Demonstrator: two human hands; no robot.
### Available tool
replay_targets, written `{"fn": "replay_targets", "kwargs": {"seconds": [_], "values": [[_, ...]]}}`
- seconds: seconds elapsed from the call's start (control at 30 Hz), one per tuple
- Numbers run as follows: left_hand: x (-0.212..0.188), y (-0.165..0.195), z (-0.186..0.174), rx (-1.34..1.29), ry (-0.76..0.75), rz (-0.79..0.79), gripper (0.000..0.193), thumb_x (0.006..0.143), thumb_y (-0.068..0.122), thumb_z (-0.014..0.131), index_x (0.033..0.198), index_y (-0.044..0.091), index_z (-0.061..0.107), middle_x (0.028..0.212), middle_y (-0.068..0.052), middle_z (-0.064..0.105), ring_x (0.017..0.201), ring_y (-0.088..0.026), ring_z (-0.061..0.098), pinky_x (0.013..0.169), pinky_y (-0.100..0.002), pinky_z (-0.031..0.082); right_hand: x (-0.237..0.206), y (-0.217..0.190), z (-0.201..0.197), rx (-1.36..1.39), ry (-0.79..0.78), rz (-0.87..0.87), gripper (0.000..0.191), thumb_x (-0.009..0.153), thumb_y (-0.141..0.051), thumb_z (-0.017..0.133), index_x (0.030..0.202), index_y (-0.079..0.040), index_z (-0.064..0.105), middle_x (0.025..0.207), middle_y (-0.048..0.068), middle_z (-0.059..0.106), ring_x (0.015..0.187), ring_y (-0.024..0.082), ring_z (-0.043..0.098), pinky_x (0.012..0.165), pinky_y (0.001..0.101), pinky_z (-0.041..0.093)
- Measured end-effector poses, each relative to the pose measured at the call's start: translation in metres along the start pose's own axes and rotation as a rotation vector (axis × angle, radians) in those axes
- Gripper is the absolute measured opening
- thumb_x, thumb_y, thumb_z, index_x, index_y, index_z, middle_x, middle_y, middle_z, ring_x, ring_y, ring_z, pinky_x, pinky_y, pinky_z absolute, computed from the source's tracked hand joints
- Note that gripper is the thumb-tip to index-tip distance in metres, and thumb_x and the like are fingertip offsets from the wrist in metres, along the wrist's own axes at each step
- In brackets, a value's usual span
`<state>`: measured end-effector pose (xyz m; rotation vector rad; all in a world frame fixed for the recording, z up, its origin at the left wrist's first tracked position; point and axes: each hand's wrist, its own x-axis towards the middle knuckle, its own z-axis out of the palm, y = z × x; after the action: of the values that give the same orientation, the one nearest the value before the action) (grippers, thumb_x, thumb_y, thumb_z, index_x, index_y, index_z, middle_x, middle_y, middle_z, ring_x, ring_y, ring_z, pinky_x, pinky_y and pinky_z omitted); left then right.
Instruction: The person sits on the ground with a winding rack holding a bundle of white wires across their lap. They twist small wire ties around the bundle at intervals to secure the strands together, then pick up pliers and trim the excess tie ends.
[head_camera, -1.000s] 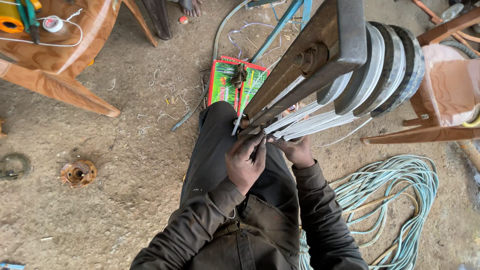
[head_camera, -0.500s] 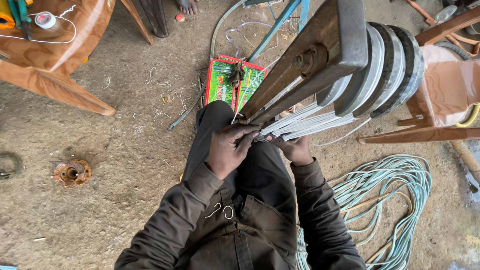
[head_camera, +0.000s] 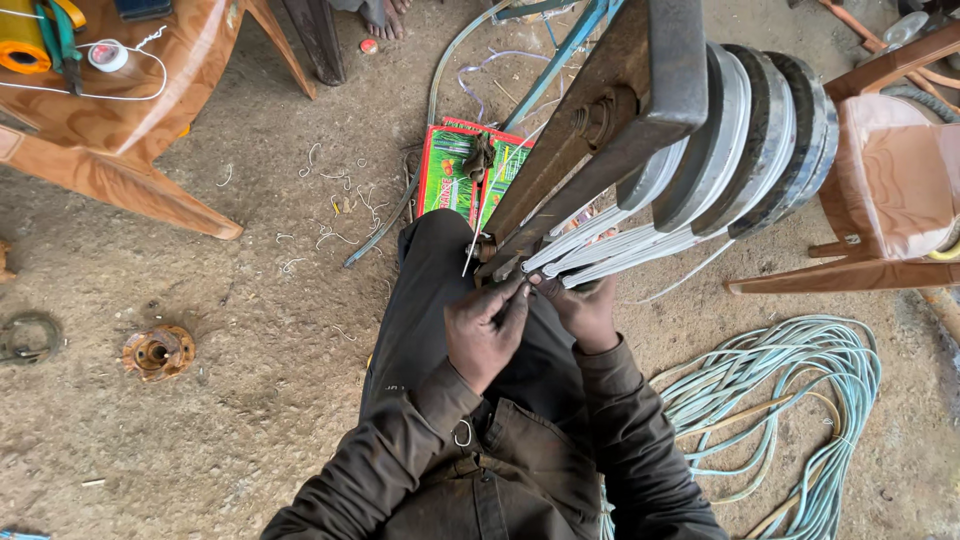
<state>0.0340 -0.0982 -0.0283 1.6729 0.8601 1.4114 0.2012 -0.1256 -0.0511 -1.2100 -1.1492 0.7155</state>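
We pinched the white wires (head_camera: 600, 255) with both hands — left hand (head_camera: 487, 335), right hand (head_camera: 585, 310) — near the metal frame (head_camera: 610, 110).

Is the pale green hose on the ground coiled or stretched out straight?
Coiled. The hose lies in many loose overlapping loops on the dirt ground, beside the person's right arm.

Top of the metal frame (head_camera: 640, 90) runs off the picture, the coiled hose (head_camera: 790, 400) is clipped at the bottom edge, and the right hand (head_camera: 585, 312) hides its own fingertips.
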Motion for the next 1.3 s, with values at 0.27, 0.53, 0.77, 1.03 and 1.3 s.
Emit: {"fn": "replay_targets", "kwargs": {"seconds": [0.27,0.53,0.77,1.03,1.3], "values": [[-0.003,-0.003,-0.001,0.149,-0.026,0.133,0.022,0.090,0.005,0.080,0.111,0.001,0.075,0.086,-0.015,0.074,0.074,-0.028,0.075,0.063,-0.035,0.059,-0.003,0.008,-0.003,0.111,0.022,0.085,0.049,0.082,-0.002,0.085,0.124,-0.002,0.060,0.107,0.004,0.072,0.097,0.015,0.070,0.084,0.0305,0.059],[0.015,-0.001,-0.017,0.244,-0.051,0.217,0.033,0.082,0.013,0.083,0.112,0.003,0.073,0.110,-0.014,0.071,0.097,-0.031,0.072,0.081,-0.039,0.061,0.000,0.005,0.002,0.123,0.018,0.082,0.046,0.083,0.003,0.082,0.125,0.002,0.062,0.111,0.006,0.072,0.100,0.015,0.069,0.086,0.0289,0.059],[0.026,-0.023,-0.029,-0.031,-0.249,0.020,0.020,0.094,0.005,0.076,0.114,0.004,0.075,0.104,-0.011,0.076,0.091,-0.023,0.078,0.078,-0.031,0.062,-0.003,0.008,-0.002,0.099,0.016,0.136,0.028,0.087,0.006,0.082,0.112,0.004,0.069,0.093,0.007,0.072,0.073,0.011,0.062,0.061,0.0251,0.048],[0.024,-0.016,-0.017,-0.138,-0.177,-0.285,0.018,0.092,0.005,0.077,0.110,0.004,0.078,0.098,-0.010,0.080,0.079,-0.021,0.074,0.068,-0.030,0.059,0.000,0.002,0.005,0.038,0.030,-0.020,0.051,0.082,0.003,0.085,0.127,0.001,0.062,0.111,0.007,0.072,0.100,0.017,0.070,0.091,0.0319,0.059],[0.007,-0.003,-0.008,-0.061,-0.025,0.043,0.017,0.093,0.002,0.077,0.110,0.001,0.075,0.106,-0.012,0.075,0.096,-0.023,0.076,0.082,-0.032,0.061,-0.001,0.006,-0.003,0.122,-0.040,0.057,0.051,0.085,-0.002,0.086,0.130,0.001,0.061,0.114,0.007,0.072,0.104,0.017,0.069,0.094,0.0327,0.058]]}}
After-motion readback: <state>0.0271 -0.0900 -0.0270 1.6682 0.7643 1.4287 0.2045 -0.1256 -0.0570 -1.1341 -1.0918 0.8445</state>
